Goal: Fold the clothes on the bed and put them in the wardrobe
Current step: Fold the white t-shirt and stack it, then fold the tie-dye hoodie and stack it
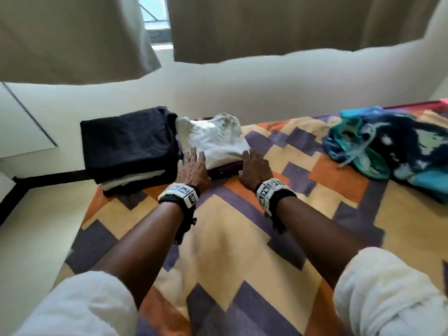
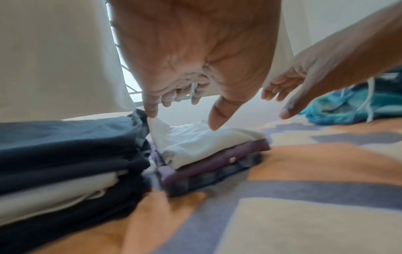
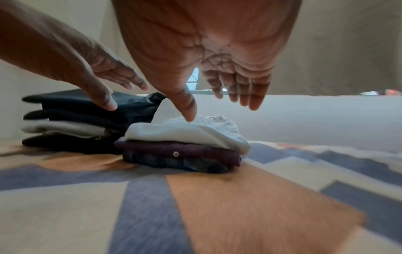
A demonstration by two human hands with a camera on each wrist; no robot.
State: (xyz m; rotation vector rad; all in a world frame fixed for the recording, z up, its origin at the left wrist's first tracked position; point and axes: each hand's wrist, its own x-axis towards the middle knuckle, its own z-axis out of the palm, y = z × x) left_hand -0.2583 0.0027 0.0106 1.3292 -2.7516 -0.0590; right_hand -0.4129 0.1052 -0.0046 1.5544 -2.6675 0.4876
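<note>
Patchwork bed (image 1: 242, 234) is carrying two folded stacks near its far corner. Only the wrist views are showing a maroon shirt (image 3: 180, 151) (one white button) under the white shirt (image 1: 213, 141). I'm reaching with my left hand (image 1: 192, 169) and right hand (image 1: 255, 169), fingers spread wide, holding nothing.

This was a bedroom in a home. A bed (image 1: 242, 238) with a patterned orange, purple and cream cover stood against a plain wall, folded clothes (image 1: 128, 146) were stacked on it, and beige curtains (image 1: 266, 25) hung over a window (image 1: 155, 18).
</note>
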